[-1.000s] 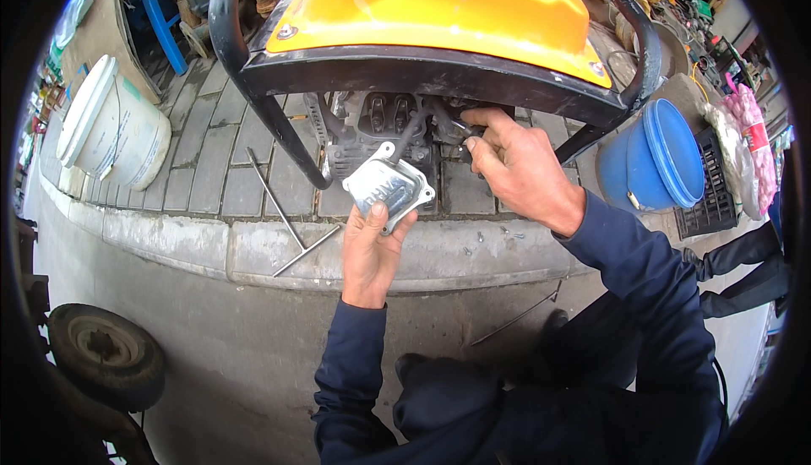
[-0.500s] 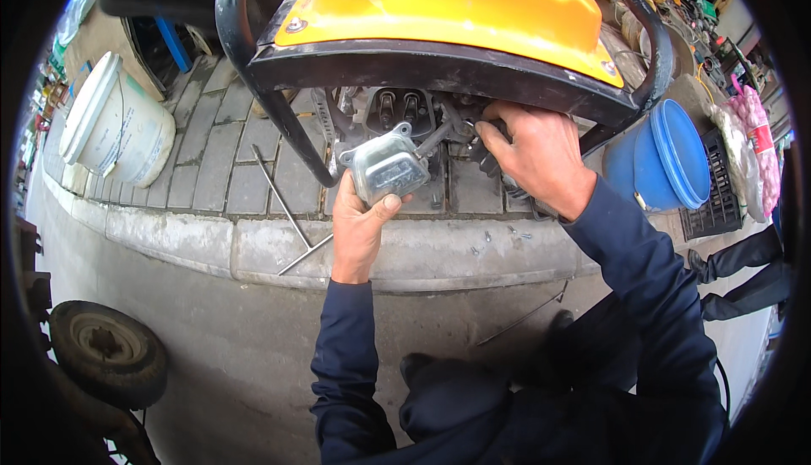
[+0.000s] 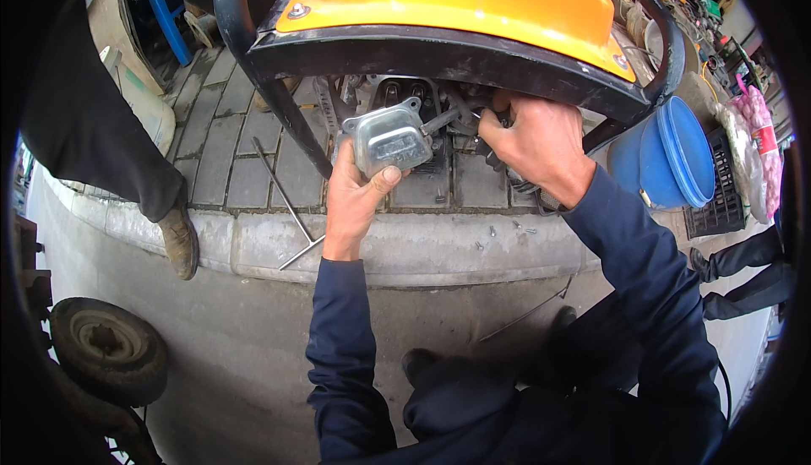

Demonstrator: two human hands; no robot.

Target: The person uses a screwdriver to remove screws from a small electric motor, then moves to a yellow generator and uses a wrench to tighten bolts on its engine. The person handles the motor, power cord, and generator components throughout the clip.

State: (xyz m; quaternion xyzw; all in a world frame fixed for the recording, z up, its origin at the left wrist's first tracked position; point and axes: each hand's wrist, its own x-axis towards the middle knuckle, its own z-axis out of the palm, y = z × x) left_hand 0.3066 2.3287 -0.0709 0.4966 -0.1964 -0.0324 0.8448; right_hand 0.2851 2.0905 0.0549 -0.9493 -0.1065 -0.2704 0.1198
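My left hand grips a silver metal valve cover, thumb on its lower edge and fingers behind it. A short dark hose runs from the cover's right side toward my right hand. That hand is closed, with its fingers curled under the black frame bar; something dark lies at the fingertips, too hidden to name. Behind the cover, the opened top of an engine shows its valve parts. Above it all sits a yellow-orange tank on the tubular frame.
A T-handle wrench lies across the paving and kerb at left. Several small bolts rest on the kerb. A blue bucket stands at right. Another person's leg and boot are at left, before a white bucket.
Another person's leg has stepped in from the left, partly covering the white bucket. The valve cover has tipped to face upward more and risen slightly. My right hand stays by the hose.
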